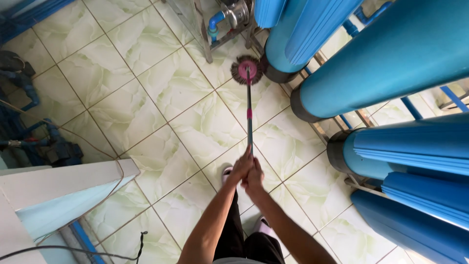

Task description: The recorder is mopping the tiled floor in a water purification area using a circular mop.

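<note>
A mop with a round pink head (246, 70) rests on the pale green tiled floor (146, 98), close to the base of a blue tank. Its thin blue and pink handle (249, 115) runs from the head straight back to me. My left hand (240, 168) and my right hand (254, 177) are both closed around the near end of the handle, side by side, with the left slightly higher. My forearms reach forward over my dark trousers and light slippers.
Several tall blue cylindrical tanks (391, 58) on metal frames line the right side. A pump with blue pipes (224, 19) stands at the top centre. Blue pipework and a motor (53, 149) sit at the left, beside a white ledge (63, 178) and dark cables (141, 242).
</note>
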